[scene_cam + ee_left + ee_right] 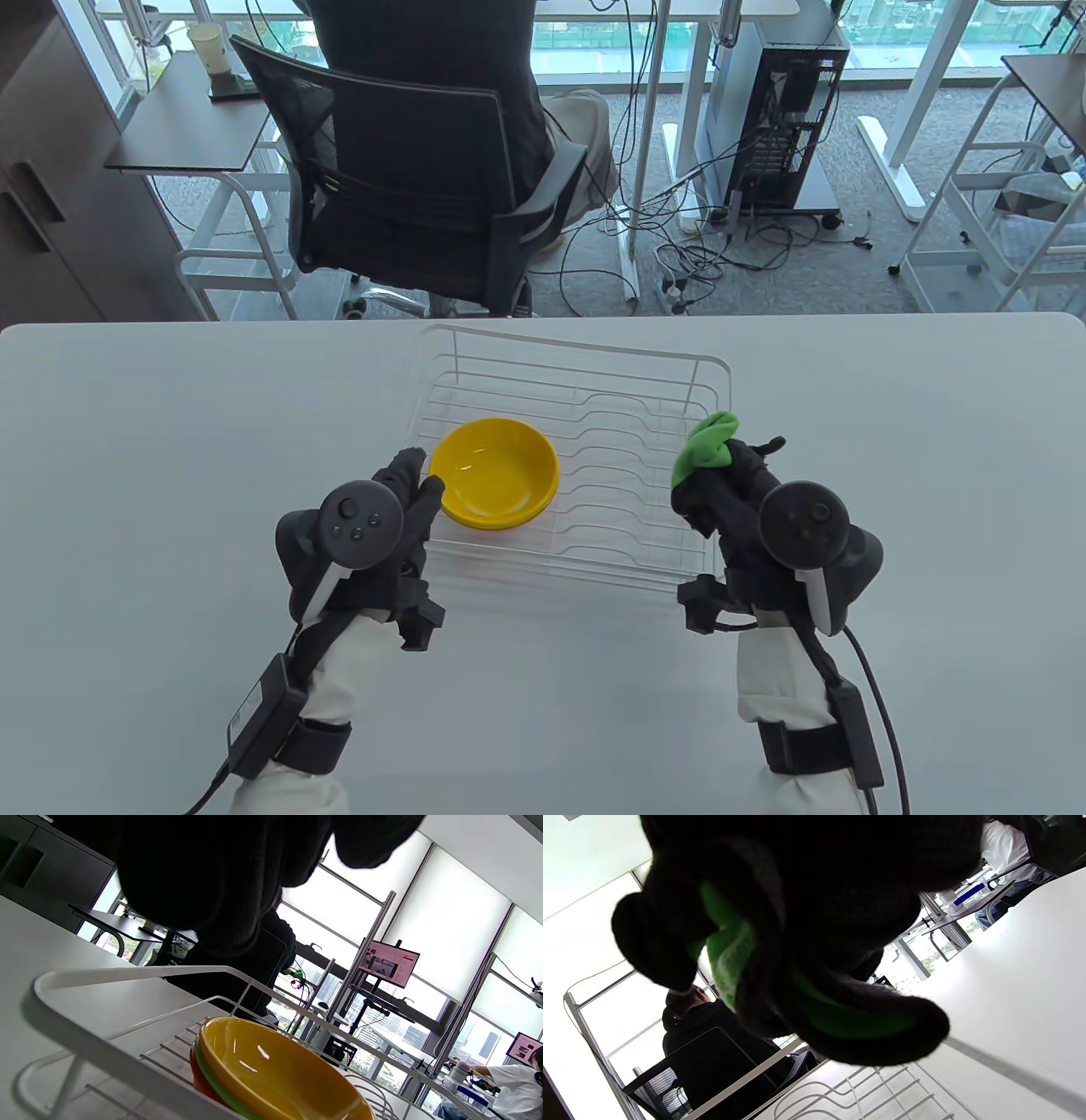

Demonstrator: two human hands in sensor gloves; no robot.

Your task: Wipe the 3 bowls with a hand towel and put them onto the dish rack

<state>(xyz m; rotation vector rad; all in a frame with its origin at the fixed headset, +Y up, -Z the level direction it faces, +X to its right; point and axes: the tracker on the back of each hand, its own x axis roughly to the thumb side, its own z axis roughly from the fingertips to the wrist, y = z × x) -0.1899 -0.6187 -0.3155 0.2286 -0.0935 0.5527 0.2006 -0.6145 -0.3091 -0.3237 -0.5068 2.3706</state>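
Three bowls appear stacked in the dish rack when all views are taken together, though the table view shows mainly the yellow bowl on top, sitting in the rack's near-left part. The left hand lies just beside that bowl's left rim with fingers straight and relaxed, gripping nothing; whether a fingertip touches the rim is hard to tell. I judge it has just set the stack down or is steadying it. The right hand hovers over the rack's right side, fingers curled round the bunched green hand towel, probably kept clear of the bowls now that wiping looks done. Bare white table lies wide on both sides, so both hands have free room to pull back toward the near edge.

From the left wrist view, the yellow bowl nests in a green bowl, which nests in a red bowl, all resting on the rack's wires inside its raised rail. That rail is the edge to lift over.

From the right wrist view, gloved fingers wrap the towel tightly above the rack's empty wires.
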